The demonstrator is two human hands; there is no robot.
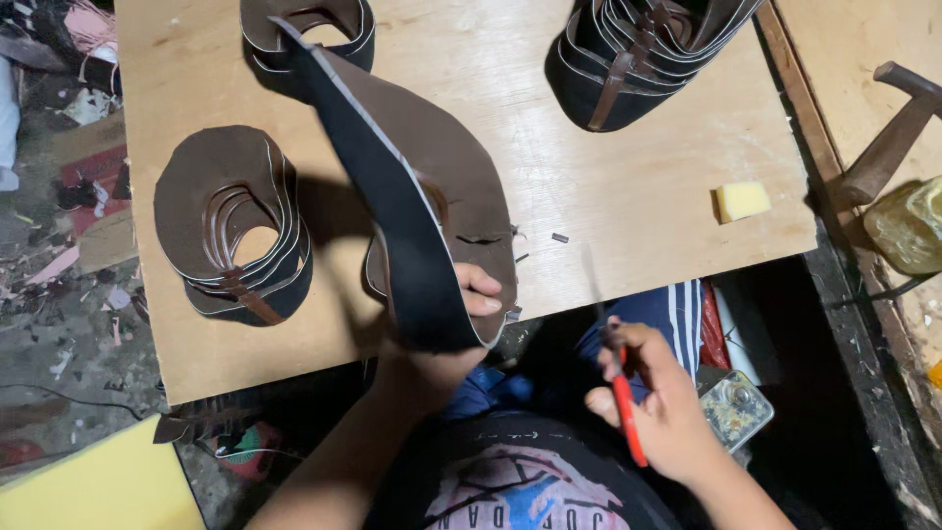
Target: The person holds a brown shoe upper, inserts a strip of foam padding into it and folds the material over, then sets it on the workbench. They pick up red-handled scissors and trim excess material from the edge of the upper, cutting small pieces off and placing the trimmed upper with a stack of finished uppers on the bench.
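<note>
Pinching floppy brown leather piece (432, 186) at lower edge, left hand (461, 314) closed, frame centre; right hand (657, 402) gripping red-handled scissors (618, 383).

The brown leather piece (432, 186) is a long, curved cut-out, dark brown on its upper face and near black on its underside, with a pale line along the cut edge. It stands bent up off the wooden surface (608, 167), arching from about 11 o'clock down toward the middle, where its lower end is pinched at the 6 o'clock edge of the surface. Small notches show along its right border, with a few tiny offcuts lying just beside it at 3 o'clock.

The red-handled scissors (618, 378) sit at about 5 o'clock, off the surface, blades pointing up toward 12 o'clock and blurred.
</note>
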